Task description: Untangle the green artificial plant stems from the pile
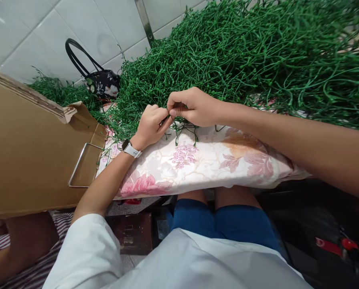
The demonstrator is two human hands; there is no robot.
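Observation:
My left hand (151, 123), with a white-banded watch (131, 149) on its wrist, is closed with the fingers pinched toward my right hand. Thumb and index finger of my right hand (197, 106) pinch at the same spot, and the fingertips of both hands meet. Between them is a thin green branched stem (179, 131), whose lower ends hang over the cloth; its upper part is mostly hidden by my fingers. Right behind my hands lies a large tangled heap of green plastic-looking stems (242, 52) with small knobbed tips. Beneath my hands is a floral-patterned tablecloth (197, 164).
A large cardboard box (31, 152) stands at the left, with a bent metal wire frame (74, 176) beside the table edge. A black floral handbag (105, 84) leans at the tiled wall (77, 24). Another person in striped clothing (61, 224) sits at lower left.

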